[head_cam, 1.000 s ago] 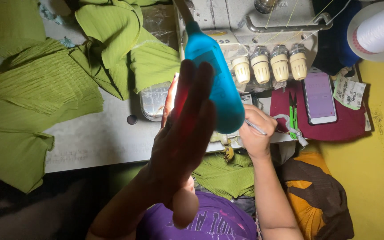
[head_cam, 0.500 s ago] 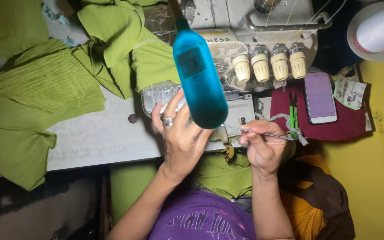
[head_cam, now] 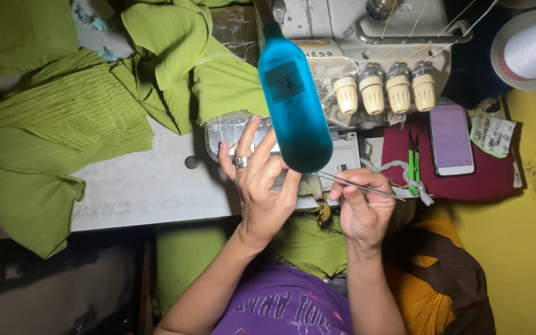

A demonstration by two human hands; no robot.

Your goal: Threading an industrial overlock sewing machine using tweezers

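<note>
While the left hand (head_cam: 262, 180) props the blue bottle (head_cam: 293, 102) by its rounded base, fingers curled loosely round the bottom with the thumb pressing at the bottle's six o'clock, its neck points to twelve o'clock against the grey overlock machine (head_cam: 367, 37); the grip looks slight for a bottle this long, and a slip would likely drop it onto the white table (head_cam: 144, 186) or the green fabric (head_cam: 57, 136) lying at its nine o'clock. It appears full of blue liquid or is merely tinted; which cannot be told, nor whether the neck is capped, so a spill onto the cloth is a possible risk. The right hand (head_cam: 364, 208), at the bottle's four o'clock, is closed in a pinch on slim metal tweezers (head_cam: 358, 184), their tips reaching toward the bottle's base; a jolt could jab the left fingers. At three o'clock of the machine's four cream tension knobs (head_cam: 386, 93) a phone (head_cam: 450, 138) and green snips (head_cam: 412, 162) rest on a dark red cloth (head_cam: 485, 177). A clear plastic tray (head_cam: 231, 133) sits behind the left hand, contents unclear.
</note>
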